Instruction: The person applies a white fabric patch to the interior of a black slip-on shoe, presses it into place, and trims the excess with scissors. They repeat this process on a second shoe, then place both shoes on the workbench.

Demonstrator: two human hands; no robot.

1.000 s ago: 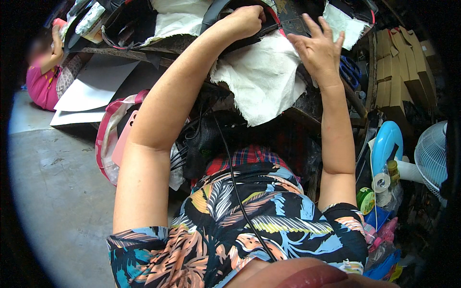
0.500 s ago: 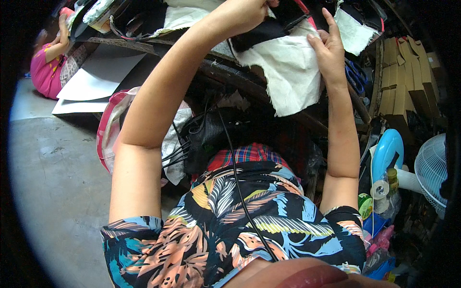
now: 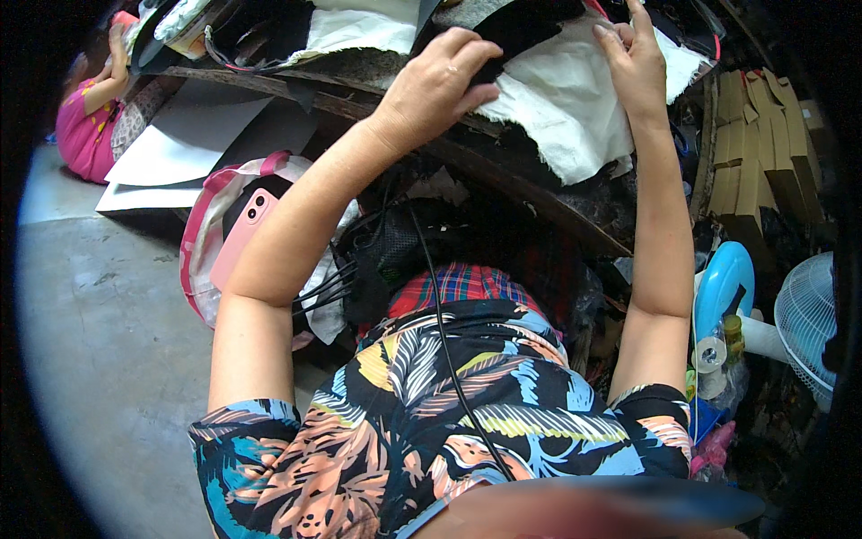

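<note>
My right hand (image 3: 639, 67) pinches the edge of a white cloth piece (image 3: 570, 103) with a frayed lower edge, near the top of the view. Black fabric (image 3: 539, 29) adjoins the white cloth, and a short red strip (image 3: 596, 7) shows beside my right fingertips. Left of this piece, my left hand (image 3: 440, 85) is held with bent fingers and the thumb apart, nothing visible between them. Its fingertips come close to the black fabric. Another white cloth (image 3: 364, 29) with dark edging lies on the wooden bench (image 3: 242, 81) farther left.
A pink phone (image 3: 241, 238) rests in a pink-and-white bag (image 3: 193, 260) beside my left forearm. White sheets (image 3: 180, 153) and a person in pink (image 3: 85, 135) are at far left. Folded cardboard (image 3: 754, 153), a blue ring-shaped object (image 3: 723, 283) and a fan (image 3: 806, 314) stand at right.
My left hand has come down and nearer to me, off the cloth piece. My right hand has moved up and slightly right, drawing the white cloth with it. The pink phone has come into sight.
</note>
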